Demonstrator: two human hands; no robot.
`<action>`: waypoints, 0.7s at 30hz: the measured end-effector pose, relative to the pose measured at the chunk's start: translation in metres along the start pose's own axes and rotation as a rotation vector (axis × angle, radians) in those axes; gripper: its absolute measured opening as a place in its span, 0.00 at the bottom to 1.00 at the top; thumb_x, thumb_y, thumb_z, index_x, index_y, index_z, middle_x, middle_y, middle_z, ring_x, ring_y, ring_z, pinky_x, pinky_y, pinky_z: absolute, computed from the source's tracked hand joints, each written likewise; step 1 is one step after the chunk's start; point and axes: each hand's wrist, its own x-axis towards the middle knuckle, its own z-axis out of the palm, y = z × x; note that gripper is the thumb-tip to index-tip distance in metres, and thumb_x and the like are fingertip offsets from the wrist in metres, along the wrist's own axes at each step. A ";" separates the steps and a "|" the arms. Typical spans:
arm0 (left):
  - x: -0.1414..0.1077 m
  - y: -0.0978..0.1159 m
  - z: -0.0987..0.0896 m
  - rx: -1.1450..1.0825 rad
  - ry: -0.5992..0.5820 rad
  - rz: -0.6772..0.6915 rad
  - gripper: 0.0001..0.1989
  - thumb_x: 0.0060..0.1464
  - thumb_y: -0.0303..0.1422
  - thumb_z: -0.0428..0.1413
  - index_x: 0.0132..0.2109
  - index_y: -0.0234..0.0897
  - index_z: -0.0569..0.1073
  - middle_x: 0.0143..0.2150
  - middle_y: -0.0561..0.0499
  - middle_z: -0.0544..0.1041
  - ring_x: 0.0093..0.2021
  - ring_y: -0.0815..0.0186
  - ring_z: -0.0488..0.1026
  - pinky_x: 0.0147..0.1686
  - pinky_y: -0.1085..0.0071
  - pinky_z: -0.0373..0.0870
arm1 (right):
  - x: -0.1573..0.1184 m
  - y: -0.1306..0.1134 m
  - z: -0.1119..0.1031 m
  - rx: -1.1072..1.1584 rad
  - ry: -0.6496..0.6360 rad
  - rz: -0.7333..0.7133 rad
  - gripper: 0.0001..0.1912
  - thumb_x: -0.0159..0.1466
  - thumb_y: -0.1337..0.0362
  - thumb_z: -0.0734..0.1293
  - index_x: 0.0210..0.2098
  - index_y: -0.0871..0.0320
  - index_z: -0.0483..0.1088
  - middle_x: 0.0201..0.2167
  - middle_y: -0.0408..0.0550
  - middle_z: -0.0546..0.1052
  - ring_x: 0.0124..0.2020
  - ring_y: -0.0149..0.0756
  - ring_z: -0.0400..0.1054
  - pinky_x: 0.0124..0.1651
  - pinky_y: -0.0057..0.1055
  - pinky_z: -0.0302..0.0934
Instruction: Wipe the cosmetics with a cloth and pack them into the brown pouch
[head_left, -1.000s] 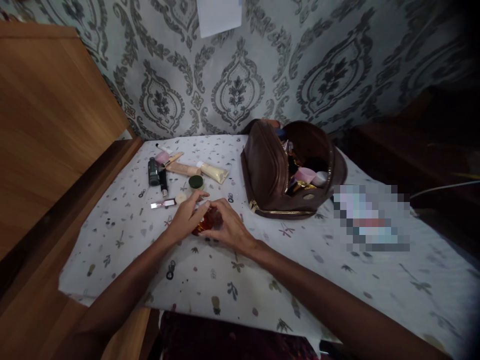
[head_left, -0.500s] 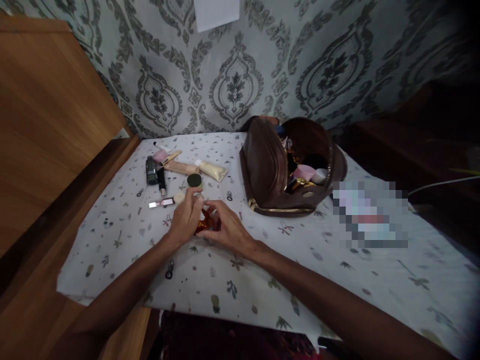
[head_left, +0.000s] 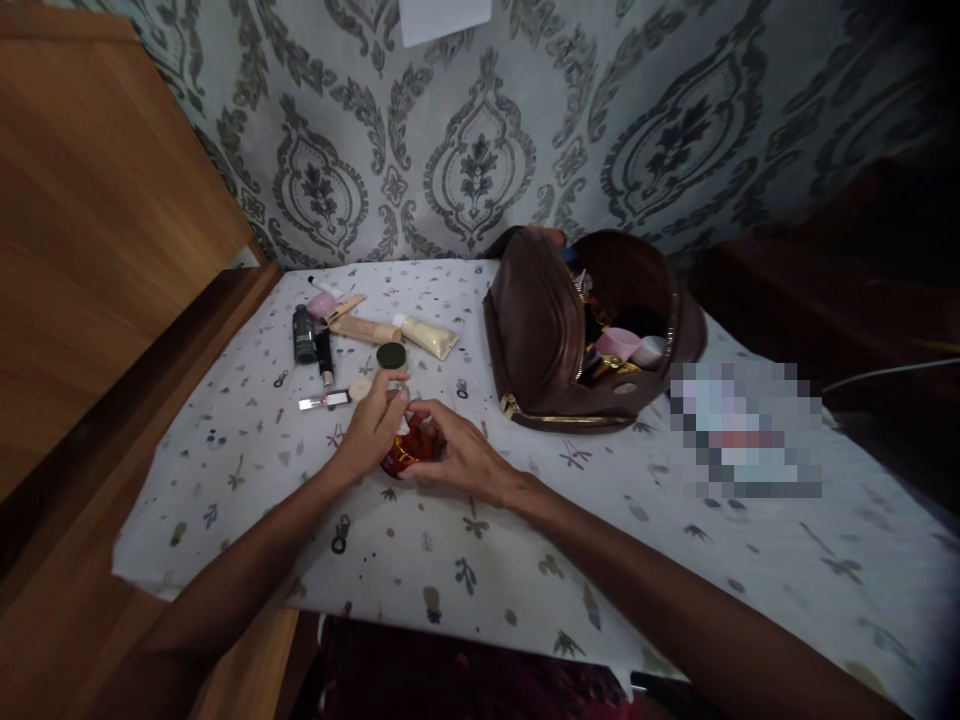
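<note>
An amber, see-through round object (head_left: 409,452) rests low over the patterned cloth between my hands. My right hand (head_left: 465,455) curves around its right side, thumb at the near edge and fingers at the top. My left hand (head_left: 373,425) is pinched at its upper left, with a small white piece (head_left: 403,426) showing by the fingertips. Just beyond my left hand stands a jar with a dark green lid (head_left: 391,356). A lip gloss tube (head_left: 325,400) and a small round cream-coloured item (head_left: 361,387) lie to its left.
Behind are a cream tube (head_left: 426,336), a beige tube (head_left: 365,330), a dark green bottle (head_left: 304,334), a black tube (head_left: 324,357) and a pink item (head_left: 322,305). An open brown bag (head_left: 536,310) holding cosmetics stands right, with a blurred item (head_left: 742,430) beyond. Wooden furniture (head_left: 112,150) borders the left.
More of the amber object shows between my hands, and it reaches further left under my left fingers. The whole view has shifted slightly. Both hands keep nearly the same place.
</note>
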 end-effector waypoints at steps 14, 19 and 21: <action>0.008 -0.013 0.005 -0.310 0.090 -0.152 0.11 0.56 0.34 0.46 0.44 0.41 0.68 0.47 0.50 0.72 0.54 0.60 0.67 0.58 0.64 0.61 | 0.004 0.012 -0.008 0.065 0.097 -0.113 0.11 0.67 0.60 0.64 0.48 0.55 0.70 0.44 0.50 0.75 0.41 0.37 0.70 0.42 0.33 0.65; 0.009 -0.014 0.001 -0.458 0.031 -0.116 0.21 0.40 0.28 0.49 0.46 0.40 0.68 0.50 0.49 0.72 0.58 0.58 0.66 0.62 0.61 0.59 | 0.004 0.013 -0.005 -0.023 0.102 -0.091 0.20 0.58 0.56 0.75 0.46 0.55 0.71 0.40 0.48 0.72 0.39 0.37 0.68 0.42 0.34 0.64; 0.009 -0.013 -0.001 -0.486 0.014 -0.106 0.25 0.36 0.26 0.50 0.47 0.39 0.69 0.50 0.49 0.73 0.59 0.58 0.66 0.61 0.63 0.59 | 0.004 0.014 -0.004 -0.058 0.097 -0.088 0.22 0.54 0.58 0.78 0.45 0.56 0.71 0.39 0.47 0.71 0.40 0.37 0.68 0.43 0.34 0.64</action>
